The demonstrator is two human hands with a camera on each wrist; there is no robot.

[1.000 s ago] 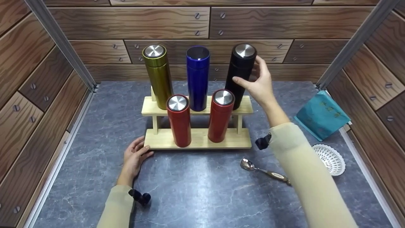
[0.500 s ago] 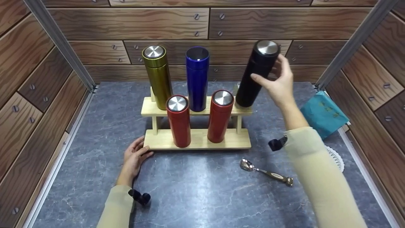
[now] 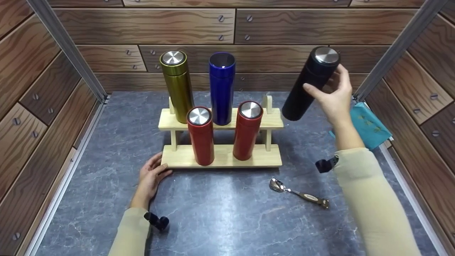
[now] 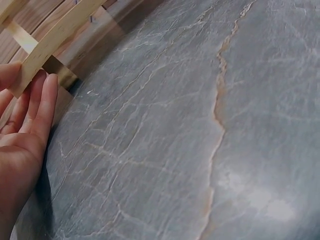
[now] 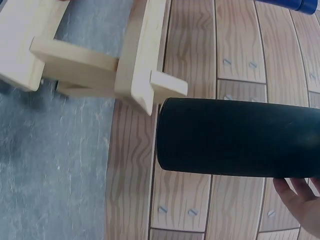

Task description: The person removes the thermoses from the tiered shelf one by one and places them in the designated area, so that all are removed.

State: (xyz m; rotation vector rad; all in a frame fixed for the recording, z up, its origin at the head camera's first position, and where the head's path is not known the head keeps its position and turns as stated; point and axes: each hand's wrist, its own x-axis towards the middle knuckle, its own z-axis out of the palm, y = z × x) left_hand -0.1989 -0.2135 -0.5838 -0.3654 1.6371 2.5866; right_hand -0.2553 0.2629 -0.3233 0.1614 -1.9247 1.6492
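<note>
My right hand (image 3: 336,97) grips a black thermos flask (image 3: 309,85) with a silver-topped lid. The flask is tilted, its base off to the right of the two-tier wooden rack (image 3: 227,154). In the right wrist view the black flask (image 5: 240,137) spans the right half, fingers (image 5: 295,192) at its side. My left hand (image 3: 151,177) holds the rack's lower left corner; in the left wrist view the thumb lies over the board (image 4: 50,45) and the fingers under it. A gold flask (image 3: 177,92) and a blue flask (image 3: 222,92) stand on the upper shelf, two red flasks (image 3: 202,142) on the lower.
A spoon (image 3: 298,193) with a decorated handle lies on the grey marbled table (image 3: 220,220), right of centre. At the right edge stands a teal pouch (image 3: 371,126), partly behind the right forearm. Wood-patterned walls (image 3: 149,25) enclose the back and sides.
My right hand has lifted the black flask off the upper shelf's right end and carried it right, tilting it. The white woven dish is now hidden behind the sleeve. My left hand stays put.
</note>
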